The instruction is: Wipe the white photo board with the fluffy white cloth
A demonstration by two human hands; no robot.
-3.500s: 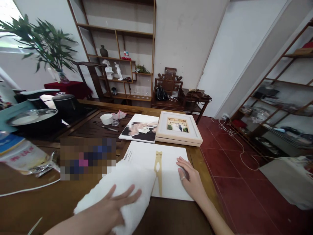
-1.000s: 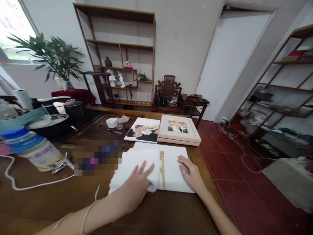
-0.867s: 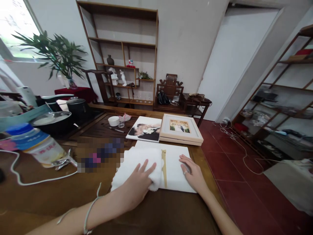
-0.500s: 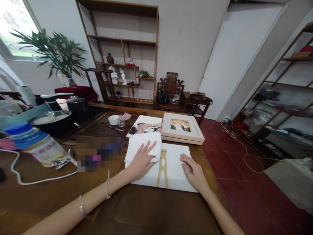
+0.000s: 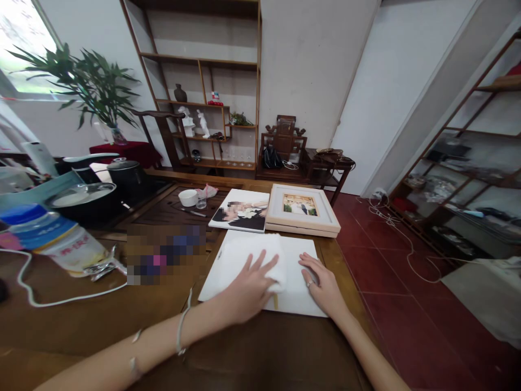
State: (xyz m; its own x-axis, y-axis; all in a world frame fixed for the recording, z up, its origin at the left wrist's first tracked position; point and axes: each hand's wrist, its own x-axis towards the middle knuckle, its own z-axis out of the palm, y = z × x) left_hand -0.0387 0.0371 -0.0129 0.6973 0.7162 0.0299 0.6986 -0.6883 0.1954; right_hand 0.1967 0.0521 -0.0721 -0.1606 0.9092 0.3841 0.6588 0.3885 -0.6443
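Note:
A flat white panel (image 5: 301, 251) lies on the wooden table in front of me. My left hand (image 5: 252, 285) lies with spread fingers on a white cloth (image 5: 273, 251), pressing it against the panel's middle. Beneath the cloth, only the lower tip of a gold A-shaped piece (image 5: 275, 302) shows. My right hand (image 5: 321, 282) rests flat on the panel's right edge, a ring on one finger. Just behind the panel lies a photo print (image 5: 248, 212) on a white board, and beside it stands a light wooden framed picture (image 5: 321, 209).
Left of the panel are a white cup (image 5: 188, 197), a small clear cup (image 5: 201, 203), a plastic bottle with a blue cap (image 5: 61, 241), a white cable (image 5: 73, 303) and a lidded pan (image 5: 85, 201). A dark pot (image 5: 125, 176) stands behind. The table's right edge lies close to my right hand.
My left hand has slid the cloth right and toward me, over the gold piece. The panel's left part and more of the photo print now show. My right hand stays in place.

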